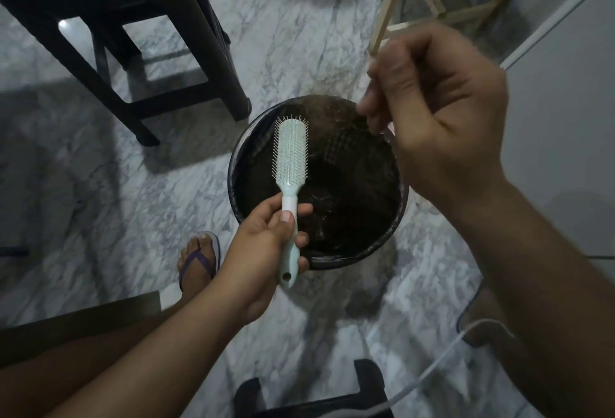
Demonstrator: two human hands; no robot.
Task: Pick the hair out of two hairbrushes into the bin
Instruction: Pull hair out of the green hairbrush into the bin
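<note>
While right hand (442, 118) pinches hair (344, 107), left hand (263, 248) grips hairbrush (291, 151), hair-littered bin (233, 165)

Pale mint-green hairbrush (290, 155) with white neck in left hand (266, 244), black bin (346, 261) under it, dull brown hair (329, 111) by right hand (442, 125), white floor (283, 35) with grey marble veining, purple-strapped flip-flop (199, 259) left of left hand, black stool (206, 51) beyond it.

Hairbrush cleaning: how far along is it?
Done: clumps of hair already lie in the bin. In hand: the left hand grips the hairbrush, which looks nearly clean, while the right hand pinches a wisp over the bin. Left: dropping it; a second brush isn't in view.
</note>
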